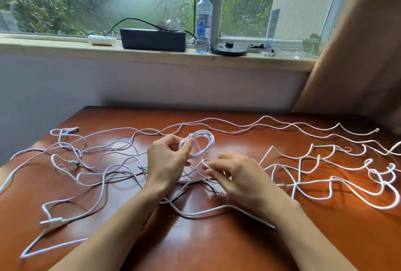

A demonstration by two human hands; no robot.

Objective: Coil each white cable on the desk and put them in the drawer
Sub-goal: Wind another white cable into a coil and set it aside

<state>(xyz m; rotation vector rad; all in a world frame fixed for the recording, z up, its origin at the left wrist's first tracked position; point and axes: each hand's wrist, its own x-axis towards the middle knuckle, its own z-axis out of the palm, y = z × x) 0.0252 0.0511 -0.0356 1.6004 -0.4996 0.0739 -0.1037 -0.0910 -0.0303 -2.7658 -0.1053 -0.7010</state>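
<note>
The small coil [209, 147] of thin white cable stands lifted just above the desk [195, 238]. The left hand [167, 162] grips it, thumb and fingers curled round the coil's near-left side, with the loops sticking out beyond the fingertips. Just near-right of the coil, the right hand [236, 175] pinches the loose strand [204, 161] that runs down from the coil, its other fingers curled over the cables lying beneath.

Left of the coil, thin white cables [104, 175] sprawl in overlapping loops as far as the desk's left edge, and a white USB plug [52, 220] lies at the near-left. Right of the coil, a thicker white cord [325, 168] zigzags out to the right edge. Beyond the coil, one long wavy cable [282, 122] runs along the far edge. Bare wood shows near of the coil, between the forearms and to the near-right.

Far beyond the coil, a windowsill holds a black box [153, 39] and a water bottle [203, 23]. A brown curtain [358, 53] hangs to the far right.
</note>
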